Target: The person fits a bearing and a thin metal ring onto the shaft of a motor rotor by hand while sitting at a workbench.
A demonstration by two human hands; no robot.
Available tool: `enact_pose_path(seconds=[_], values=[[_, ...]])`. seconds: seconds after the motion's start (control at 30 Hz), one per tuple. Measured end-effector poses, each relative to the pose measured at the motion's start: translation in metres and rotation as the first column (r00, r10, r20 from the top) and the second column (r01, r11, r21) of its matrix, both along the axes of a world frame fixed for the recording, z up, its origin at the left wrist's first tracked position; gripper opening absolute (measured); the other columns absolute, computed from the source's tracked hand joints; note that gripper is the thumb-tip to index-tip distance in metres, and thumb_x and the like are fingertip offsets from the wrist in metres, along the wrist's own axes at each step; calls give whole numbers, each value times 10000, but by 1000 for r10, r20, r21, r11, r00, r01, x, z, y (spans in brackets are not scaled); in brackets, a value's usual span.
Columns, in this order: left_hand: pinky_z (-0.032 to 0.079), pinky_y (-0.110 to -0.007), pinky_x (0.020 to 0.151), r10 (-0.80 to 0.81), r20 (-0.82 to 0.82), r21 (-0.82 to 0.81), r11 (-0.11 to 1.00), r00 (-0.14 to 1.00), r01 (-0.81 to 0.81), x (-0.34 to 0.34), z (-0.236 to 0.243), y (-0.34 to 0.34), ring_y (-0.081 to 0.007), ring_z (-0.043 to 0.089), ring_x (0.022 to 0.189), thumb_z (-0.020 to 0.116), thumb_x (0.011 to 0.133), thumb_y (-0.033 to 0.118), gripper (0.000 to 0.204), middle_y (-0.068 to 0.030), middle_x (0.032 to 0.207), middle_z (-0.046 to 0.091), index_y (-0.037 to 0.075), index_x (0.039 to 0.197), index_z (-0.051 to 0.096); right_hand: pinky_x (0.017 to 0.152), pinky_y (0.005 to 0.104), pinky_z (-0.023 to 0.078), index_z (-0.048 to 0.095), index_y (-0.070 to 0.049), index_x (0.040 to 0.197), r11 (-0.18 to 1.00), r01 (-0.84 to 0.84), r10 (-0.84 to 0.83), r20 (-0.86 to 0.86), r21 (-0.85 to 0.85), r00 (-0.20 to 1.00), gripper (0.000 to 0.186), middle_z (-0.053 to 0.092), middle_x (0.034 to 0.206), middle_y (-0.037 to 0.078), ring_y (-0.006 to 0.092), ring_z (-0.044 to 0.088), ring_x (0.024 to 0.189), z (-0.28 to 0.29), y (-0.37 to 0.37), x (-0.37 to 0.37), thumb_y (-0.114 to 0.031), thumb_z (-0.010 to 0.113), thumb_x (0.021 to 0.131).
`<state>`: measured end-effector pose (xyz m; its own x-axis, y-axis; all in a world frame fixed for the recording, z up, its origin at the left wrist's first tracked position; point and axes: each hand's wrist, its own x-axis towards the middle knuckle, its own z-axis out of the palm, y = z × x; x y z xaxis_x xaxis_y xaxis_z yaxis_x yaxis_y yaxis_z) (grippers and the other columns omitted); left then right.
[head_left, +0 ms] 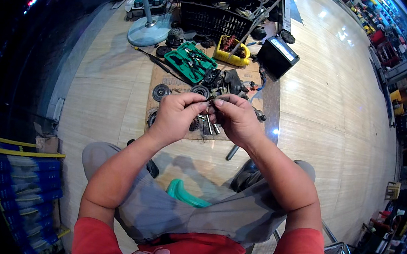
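My left hand (178,115) and my right hand (235,119) meet over the near half of a cardboard sheet (174,82) on the floor. Both are closed, thumbs and fingertips pinched together around a small dark piece (210,100) between them. It is too small and covered to name. Below the fingertips, metal sockets (209,125) lie on the cardboard. A round dark pulley-like part (161,92) lies left of my left hand, and a similar ringed part (200,92) sits just beyond the fingertips. Dark gloves (235,83) lie behind my right hand.
A green tool case (192,60) lies open beyond my hands, beside a yellow container (232,51) of reddish-brown parts. A black battery-like box (277,58) stands at the right. Behind are black crates (215,20) and a round stand base (148,34). A green object (185,193) lies between my legs.
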<state>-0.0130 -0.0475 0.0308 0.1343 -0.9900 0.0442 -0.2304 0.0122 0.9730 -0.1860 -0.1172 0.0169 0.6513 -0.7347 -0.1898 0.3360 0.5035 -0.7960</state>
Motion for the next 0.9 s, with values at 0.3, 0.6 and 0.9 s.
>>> enact_pose_path(seconds=[0.3, 0.6, 0.9], values=[[491, -304, 640, 39, 272, -1, 999, 962, -41, -6, 3, 0, -174, 643, 693, 639, 862, 96, 137, -100, 778, 691, -21, 911, 690, 608, 432, 439, 548, -65, 774, -68, -200, -632, -113, -977, 767, 168, 537, 693, 103, 326, 554, 672, 7, 3, 3, -106, 699, 714], [481, -339, 603, -88, 437, 34, 996, 895, 81, 8, 16, 1, -233, 639, 642, 644, 829, 111, 140, -134, 715, 664, -18, 864, 685, 712, 348, 502, 611, -34, 1102, 420, -325, -309, -470, -847, 827, 318, 629, 980, 121, 322, 616, 914, 19, -10, -13, -123, 707, 813], [493, -299, 581, -264, 121, 279, 934, 957, 223, 21, 17, 1, -126, 632, 616, 656, 830, 154, 181, -72, 701, 694, 10, 914, 726, 862, 386, 489, 619, -85, 1211, 190, -462, -181, -494, -866, 851, 437, 602, 1109, 147, 317, 598, 1015, 20, -11, -16, -147, 737, 794]])
